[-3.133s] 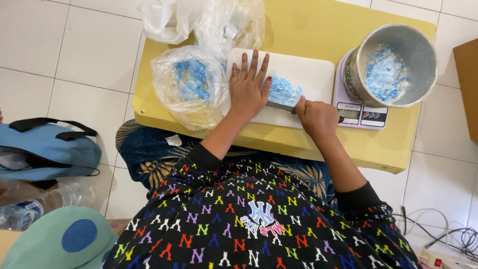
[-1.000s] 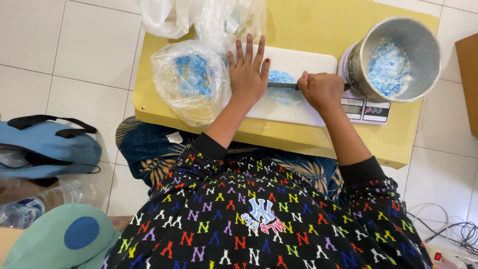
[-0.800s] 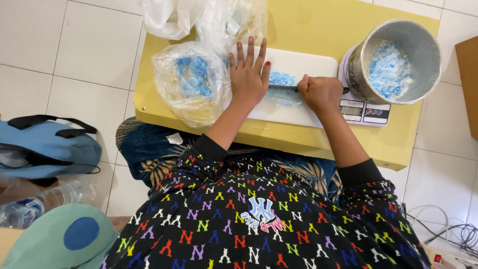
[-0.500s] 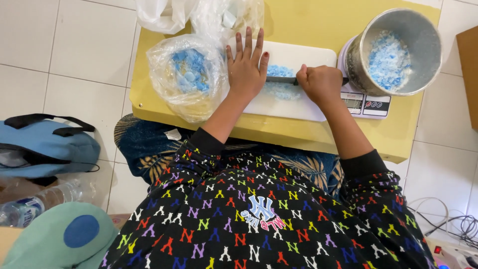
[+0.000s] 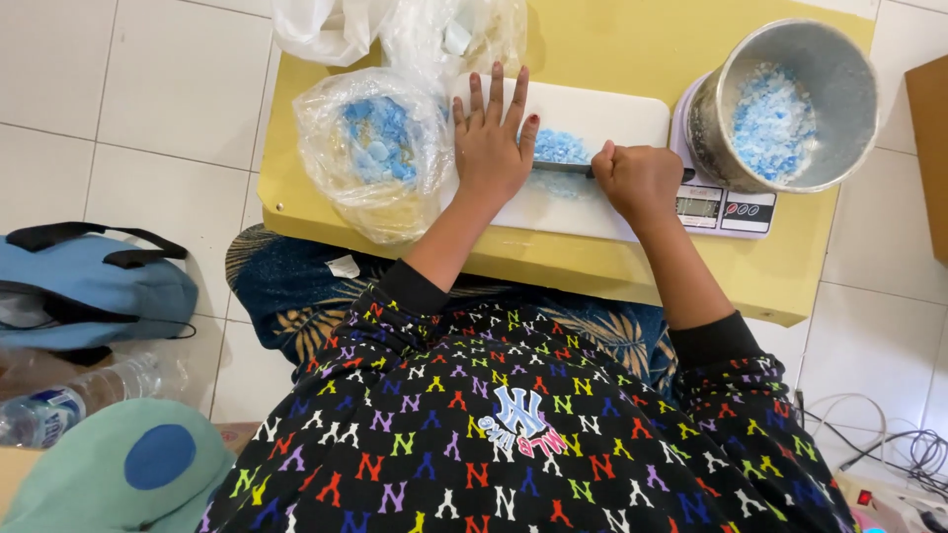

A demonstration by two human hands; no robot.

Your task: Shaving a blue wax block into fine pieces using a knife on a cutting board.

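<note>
A white cutting board (image 5: pixel 617 114) lies on a small yellow table (image 5: pixel 612 39). A heap of pale blue pieces (image 5: pixel 561 148) sits on the board. My left hand (image 5: pixel 491 138) lies flat with spread fingers, pressing down over the blade of a knife (image 5: pixel 561 168). My right hand (image 5: pixel 640 181) is closed around the knife's handle, with the blade across the blue pieces. Left of the board stands an open clear plastic bag (image 5: pixel 370 148) holding more blue pieces.
A metal pot (image 5: pixel 790 104) with crushed blue pieces stands on a digital scale (image 5: pixel 726 209) at the right. More plastic bags (image 5: pixel 395 25) lie at the table's far edge. On the tiled floor are a blue bag (image 5: pixel 89 291), a plastic bottle (image 5: pixel 69 400) and cables (image 5: pixel 889 444).
The blue lump seen earlier on the board is now a flatter heap of small pieces. My left hand has stayed flat on the blade; the view has shifted slightly.
</note>
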